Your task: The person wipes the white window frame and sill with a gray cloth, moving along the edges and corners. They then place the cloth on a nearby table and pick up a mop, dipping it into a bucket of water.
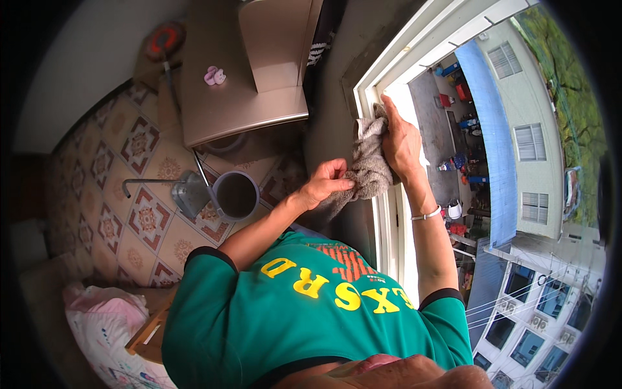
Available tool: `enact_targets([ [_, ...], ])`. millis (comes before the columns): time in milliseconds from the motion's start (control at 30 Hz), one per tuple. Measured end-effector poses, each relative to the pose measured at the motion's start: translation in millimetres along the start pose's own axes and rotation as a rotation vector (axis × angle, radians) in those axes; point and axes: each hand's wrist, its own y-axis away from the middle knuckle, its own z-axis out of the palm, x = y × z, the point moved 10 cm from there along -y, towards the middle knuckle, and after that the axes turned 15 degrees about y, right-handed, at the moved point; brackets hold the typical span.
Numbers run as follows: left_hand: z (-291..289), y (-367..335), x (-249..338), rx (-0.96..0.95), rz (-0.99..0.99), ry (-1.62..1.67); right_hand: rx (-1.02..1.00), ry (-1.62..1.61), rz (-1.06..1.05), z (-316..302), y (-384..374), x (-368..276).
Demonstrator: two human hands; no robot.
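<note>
A crumpled grey-brown cloth (370, 159) lies bunched against the white window frame (387, 223). My left hand (324, 184) pinches its near left edge between thumb and fingers. On the cloth's right side, my right hand (403, 144) grips it against the frame, its index finger pointing up along the frame. A white band (426, 213) circles my right wrist. Part of the cloth hangs below my left hand. The right fingertips behind the cloth are hidden.
Left of me, a grey bucket (236, 196) and a dustpan (192, 194) stand on patterned tiles. A brown cabinet (243, 110) bears a small pink object (214, 76). A white and pink bag (107, 324) lies lower left. Outside the window are buildings and a blue roof (492, 142).
</note>
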Motion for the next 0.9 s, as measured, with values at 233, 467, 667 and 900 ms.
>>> enact_targets([
  [233,13,4,45,-0.012,0.090,0.021,0.167,-0.373,0.121,-17,-32,1],
  [467,10,10,41,0.003,0.076,0.005,-0.111,0.022,-0.053,2,-39,-36],
  [667,12,7,21,0.028,0.004,0.052,-0.308,0.199,-0.035,24,-38,-44],
  [900,7,7,25,0.059,0.151,0.122,0.055,-0.479,0.041,-72,-33,-29],
])
